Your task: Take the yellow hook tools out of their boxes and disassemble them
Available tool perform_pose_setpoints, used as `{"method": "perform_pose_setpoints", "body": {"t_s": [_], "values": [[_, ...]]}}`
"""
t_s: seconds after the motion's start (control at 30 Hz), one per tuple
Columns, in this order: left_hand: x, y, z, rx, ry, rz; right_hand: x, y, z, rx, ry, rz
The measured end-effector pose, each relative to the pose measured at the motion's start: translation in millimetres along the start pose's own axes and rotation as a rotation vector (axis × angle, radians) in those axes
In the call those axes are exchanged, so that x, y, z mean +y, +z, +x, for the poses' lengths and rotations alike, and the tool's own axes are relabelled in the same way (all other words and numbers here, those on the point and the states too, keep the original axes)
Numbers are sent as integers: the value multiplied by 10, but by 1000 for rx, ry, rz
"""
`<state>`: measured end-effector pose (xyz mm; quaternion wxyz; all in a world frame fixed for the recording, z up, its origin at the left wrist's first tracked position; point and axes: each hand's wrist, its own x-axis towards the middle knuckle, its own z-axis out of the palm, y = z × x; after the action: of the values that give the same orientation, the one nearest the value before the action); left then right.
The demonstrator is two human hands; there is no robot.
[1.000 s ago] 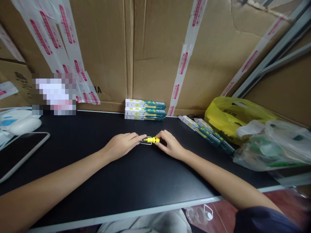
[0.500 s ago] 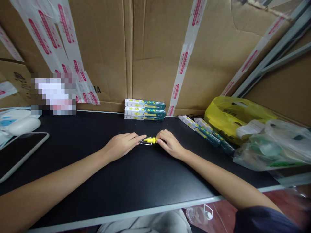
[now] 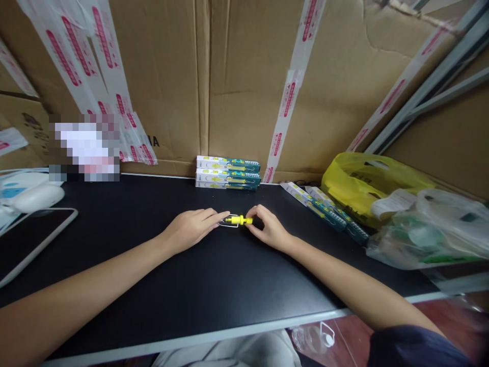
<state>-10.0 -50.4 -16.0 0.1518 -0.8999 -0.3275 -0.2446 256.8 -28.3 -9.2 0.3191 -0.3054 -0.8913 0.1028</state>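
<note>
A small yellow spring scale (image 3: 236, 220) with a wire loop lies crosswise on the black tabletop (image 3: 229, 285), between my two hands. My left hand (image 3: 196, 226) rests palm down with its fingers over the loop end, holding it; the fingers cover part of the loop. At the other end, the thumb and forefinger of my right hand (image 3: 266, 228) close around the narrow yellow tip. That tip shows between them, while the remaining fingers are curled behind.
Slim printed boxes (image 3: 228, 173) are stacked at the back, before a taped cardboard wall (image 3: 244, 102). More such boxes (image 3: 324, 209) lie at right beside a yellow plastic bag (image 3: 344, 173) and a clear bag (image 3: 431, 229). A phone (image 3: 34, 244) lies at left.
My right thumb and forefinger have opened a little around the tip, so more of the yellow end shows. The left hand and the scale's body stay in place.
</note>
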Motion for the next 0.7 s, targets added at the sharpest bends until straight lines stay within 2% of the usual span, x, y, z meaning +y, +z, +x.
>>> {"method": "perform_pose_setpoints", "body": {"t_s": [0.17,0.3,0.47,0.7], "values": [[-7,-3,-2,10,-8,6,0,11,1,3,88,-37],[-10,-4,-1,25,-11,12,-16,-2,16,-47,165,-133],[-5,-5,2,23,-7,4,-46,-33,31,-129,186,-229],[-8,-7,2,15,-10,0,-64,-49,30,-158,205,-261]]}}
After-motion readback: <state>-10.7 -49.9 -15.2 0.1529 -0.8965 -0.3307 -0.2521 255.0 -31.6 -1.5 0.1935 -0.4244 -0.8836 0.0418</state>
